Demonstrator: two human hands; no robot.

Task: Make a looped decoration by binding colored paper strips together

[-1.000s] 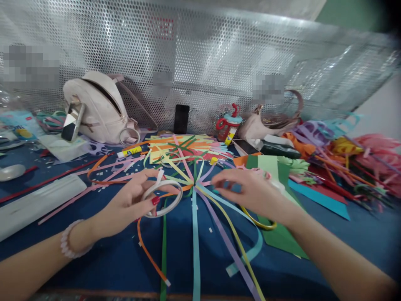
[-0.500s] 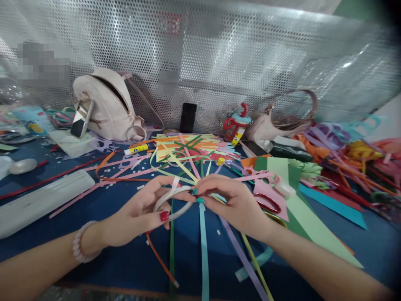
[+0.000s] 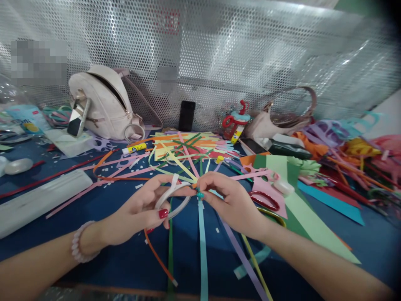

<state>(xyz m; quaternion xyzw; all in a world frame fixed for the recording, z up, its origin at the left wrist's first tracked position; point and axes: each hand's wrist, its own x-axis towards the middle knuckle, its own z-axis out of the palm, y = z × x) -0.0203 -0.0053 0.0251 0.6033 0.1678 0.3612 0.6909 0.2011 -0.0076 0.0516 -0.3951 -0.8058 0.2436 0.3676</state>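
Observation:
My left hand (image 3: 134, 213) curls around a narrow white tape roll (image 3: 179, 205), a thin ring with a loose white end standing up by the index finger. Close to the ring's right side, my right hand (image 3: 230, 200) has its thumb and index fingertips pinched together. What lies between those fingertips is too small to make out. Below and behind both hands, coloured paper strips spread out from a middle point: a light blue strip (image 3: 203, 251), a purple strip (image 3: 239, 259), a green strip (image 3: 171, 255) and an orange strip (image 3: 159, 261). My hands hide where they meet.
Red-handled scissors (image 3: 266, 200) and pale green paper (image 3: 310, 217) lie to the right. On the left are a long white object (image 3: 44, 202) and a glue stick (image 3: 134, 148). A backpack (image 3: 100, 104), phone (image 3: 187, 116), red cup (image 3: 234, 125) and handbag (image 3: 278, 115) stand behind.
My right thumb and index fingertips have drawn closer together beside the tape roll. The left hand keeps its hold, and the whole view has shifted slightly.

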